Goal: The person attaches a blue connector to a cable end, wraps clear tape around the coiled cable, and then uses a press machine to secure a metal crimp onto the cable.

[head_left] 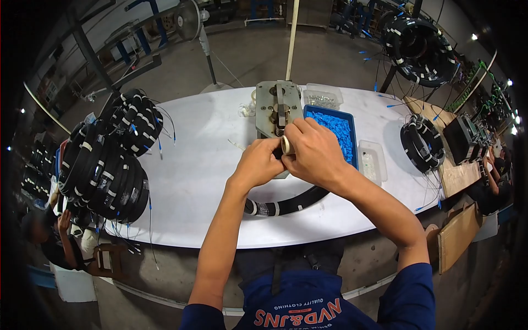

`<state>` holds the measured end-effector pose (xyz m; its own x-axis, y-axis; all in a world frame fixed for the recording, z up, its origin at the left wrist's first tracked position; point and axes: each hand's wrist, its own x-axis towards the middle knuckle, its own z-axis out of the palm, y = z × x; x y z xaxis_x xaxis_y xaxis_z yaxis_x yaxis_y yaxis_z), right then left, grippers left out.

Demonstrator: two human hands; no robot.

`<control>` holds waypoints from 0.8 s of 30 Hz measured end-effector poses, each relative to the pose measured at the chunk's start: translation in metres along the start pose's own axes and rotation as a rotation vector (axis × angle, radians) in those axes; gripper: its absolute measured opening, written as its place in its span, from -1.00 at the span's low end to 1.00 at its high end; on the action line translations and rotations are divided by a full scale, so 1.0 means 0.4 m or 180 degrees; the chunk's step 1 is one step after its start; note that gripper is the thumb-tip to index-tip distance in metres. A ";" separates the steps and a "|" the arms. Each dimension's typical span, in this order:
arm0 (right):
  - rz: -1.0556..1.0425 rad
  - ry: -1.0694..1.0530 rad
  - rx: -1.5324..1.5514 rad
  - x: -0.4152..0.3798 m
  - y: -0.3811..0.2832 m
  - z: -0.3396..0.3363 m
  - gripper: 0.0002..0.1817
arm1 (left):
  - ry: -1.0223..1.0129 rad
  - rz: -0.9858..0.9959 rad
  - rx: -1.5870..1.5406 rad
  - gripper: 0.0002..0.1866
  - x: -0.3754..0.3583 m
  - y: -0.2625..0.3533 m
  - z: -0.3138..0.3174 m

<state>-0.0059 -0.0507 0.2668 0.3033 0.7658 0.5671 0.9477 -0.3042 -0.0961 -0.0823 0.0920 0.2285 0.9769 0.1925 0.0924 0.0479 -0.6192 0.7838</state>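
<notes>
A small tan roll of tape (pixel 285 145) sits in the fingers of my right hand (pixel 316 149), which is closed round it. Close against it, my left hand (pixel 257 163) is closed too, thumb and fingers pinched together; what they grip is hidden. Both hands are just in front of a metal bench fixture (pixel 269 107) with a lever on top. Below my hands, a coil of black cable (pixel 294 205) lies on the white table (pixel 192 181), its far part hidden by my hands and forearms.
A blue tray (pixel 356 157) of small blue parts stands right of the fixture, with clear plastic boxes (pixel 323 91) nearby. Black cable coils (pixel 104 176) are stacked at left; another coil (pixel 422 144) lies at right. A fan (pixel 190 22) stands behind. People work at both sides.
</notes>
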 end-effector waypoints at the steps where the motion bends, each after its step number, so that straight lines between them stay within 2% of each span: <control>1: 0.0010 -0.0007 0.0016 -0.010 -0.003 0.005 -0.79 | 0.0154 0.0111 -0.0009 -0.75 -0.007 0.008 0.001; 2: -0.0030 0.0137 -0.0006 -0.015 -0.003 0.010 -0.76 | 0.0319 0.0233 -0.0012 -0.78 -0.009 0.013 0.001; 6: -0.0106 0.0469 0.0042 -0.041 -0.017 0.011 -0.69 | 0.0280 0.0445 0.0077 -0.75 -0.019 0.001 0.006; 8: -0.0115 0.0585 0.0083 -0.052 -0.024 0.013 -0.69 | 0.0415 0.0831 -0.0138 -0.70 -0.021 0.000 0.010; 11: -0.0128 0.0748 0.0037 -0.077 -0.028 0.020 -0.70 | 0.0362 0.0697 -0.0031 -0.59 -0.024 0.007 0.008; 15: -0.0178 0.0862 -0.0055 -0.112 -0.031 0.032 -0.70 | 0.0494 0.0885 -0.0193 -0.57 -0.020 0.013 0.024; 18: -0.0135 0.0881 0.0106 -0.136 -0.034 0.015 -0.67 | 0.0409 0.0912 -0.0275 -0.57 -0.017 0.024 0.028; 20: -0.0105 0.0847 0.0089 -0.152 -0.036 0.006 -0.68 | 0.0127 0.0880 -0.0189 -0.54 -0.012 0.037 0.030; 24: 0.0096 0.0783 0.0095 -0.178 -0.048 -0.009 -0.62 | 0.0069 0.0863 -0.0146 -0.54 -0.003 0.049 0.038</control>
<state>-0.0460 -0.1013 0.2311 0.3018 0.5946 0.7452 0.9422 -0.3051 -0.1382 -0.0792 0.0680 0.2343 0.9480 0.0411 0.3155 -0.2248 -0.6153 0.7556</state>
